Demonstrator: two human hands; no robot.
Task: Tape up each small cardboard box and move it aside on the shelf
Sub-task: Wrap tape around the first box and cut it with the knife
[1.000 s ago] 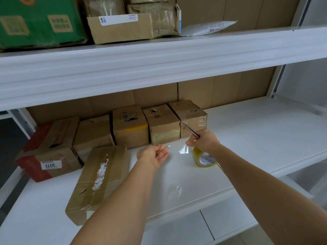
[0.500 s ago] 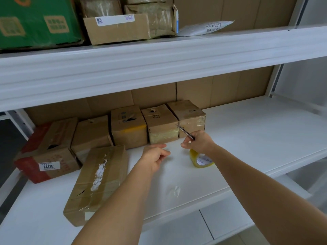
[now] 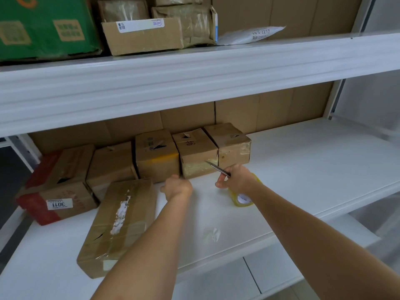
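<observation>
Now the left hand (image 3: 178, 188), loosely curled and holding nothing, is reaching toward the small box (image 3: 195, 155) sitting just beyond it at the shelf (image 3: 303, 169) back, nearer than the right hand (image 3: 237, 179), which is gripping a blade (image 3: 217, 168) above the tape roll (image 3: 241, 197).

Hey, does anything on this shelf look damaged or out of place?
Yes. The long flat box lying askew at the shelf's front has a torn label strip and a split in its top. A crumpled scrap of clear tape lies loose near the front edge.
</observation>
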